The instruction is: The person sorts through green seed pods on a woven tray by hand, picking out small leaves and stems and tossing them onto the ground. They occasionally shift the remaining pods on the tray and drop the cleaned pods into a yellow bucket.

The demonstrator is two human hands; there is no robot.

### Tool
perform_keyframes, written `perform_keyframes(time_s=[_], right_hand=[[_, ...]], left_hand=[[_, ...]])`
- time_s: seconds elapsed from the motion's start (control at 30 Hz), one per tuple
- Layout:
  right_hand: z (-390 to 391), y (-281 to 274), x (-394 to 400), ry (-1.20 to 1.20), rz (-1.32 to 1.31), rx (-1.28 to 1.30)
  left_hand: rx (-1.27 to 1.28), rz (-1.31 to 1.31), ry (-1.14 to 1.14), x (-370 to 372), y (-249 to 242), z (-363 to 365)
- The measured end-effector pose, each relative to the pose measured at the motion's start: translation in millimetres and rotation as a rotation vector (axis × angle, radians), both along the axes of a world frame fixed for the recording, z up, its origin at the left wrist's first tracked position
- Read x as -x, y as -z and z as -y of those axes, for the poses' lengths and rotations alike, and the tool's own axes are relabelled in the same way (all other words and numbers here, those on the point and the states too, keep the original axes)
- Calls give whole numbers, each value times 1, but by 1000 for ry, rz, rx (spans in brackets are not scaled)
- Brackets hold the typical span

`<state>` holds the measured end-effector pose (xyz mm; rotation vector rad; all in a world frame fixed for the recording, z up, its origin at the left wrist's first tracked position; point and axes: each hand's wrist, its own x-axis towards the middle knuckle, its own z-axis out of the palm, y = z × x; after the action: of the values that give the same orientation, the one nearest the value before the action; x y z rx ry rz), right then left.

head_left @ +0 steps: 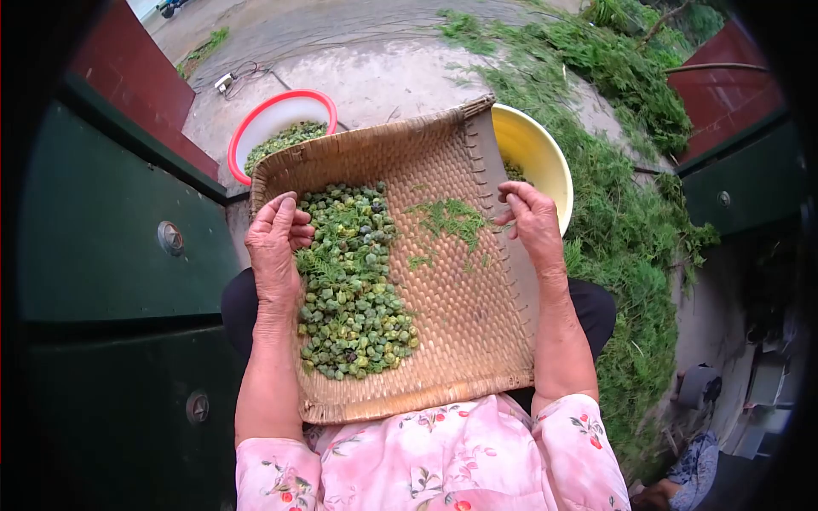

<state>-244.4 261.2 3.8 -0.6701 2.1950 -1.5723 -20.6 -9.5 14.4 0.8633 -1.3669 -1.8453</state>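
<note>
1. The left hand [274, 247] has its fingers bent, thumb close to the index finger, at the outer edge of the green seed cones [362, 311]. Whether anything is pinched there cannot be told.
2. The right hand [538, 226] is loosely curled over the stitched side strip of the woven wicker basket [460, 315], fingertips pointing inward. They are not clenched; a scrap of leaf may be between them, but this is too small to tell.
3. The cones lie in a thick band beside the left fingers, running from there towards the body. Feathery green sprigs [452, 220] are scattered just inward of the right fingertips, and more leaf lies on the cones near the left fingers.
4. Beyond the left fingers is the red-rimmed basin [234, 153], with green pieces in it; beyond the right fingers is the yellow basin [545, 157]. Cut foliage [622, 298] spreads outward of the right hand.
5. The basket lies across the lap, and neither hand seems to grip it firmly. A shifted knee or leaning forearm could tip it, and cones could roll past the right fingers, where the side looks low.
6. Leaf bits tangled among the cones could be missed, being much the same green; a hasty pinch by the left fingers might lift cones with them.
</note>
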Motion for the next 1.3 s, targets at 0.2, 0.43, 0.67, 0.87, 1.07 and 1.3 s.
perform_keyframes(time_s=[0.2,0.43,0.67,0.87,1.07,1.3], right_hand=[[9,37,-19,-25,-722,-737],[32,12,-32,-361,-542,-554],[61,34,-45,-344,-685,-326],[64,29,-75,-614,-187,-341],[63,39,-73,-449,-511,-278],[57,32,-107,-768,-58,-297]], left_hand=[[701,211,-404,-3,-3,3],[578,346,-298,-16,21,25],[647,522,-306,-15,20,24],[645,540,-310,-11,17,23],[680,560,-313,-11,16,23],[683,562,-312,-12,20,26]])
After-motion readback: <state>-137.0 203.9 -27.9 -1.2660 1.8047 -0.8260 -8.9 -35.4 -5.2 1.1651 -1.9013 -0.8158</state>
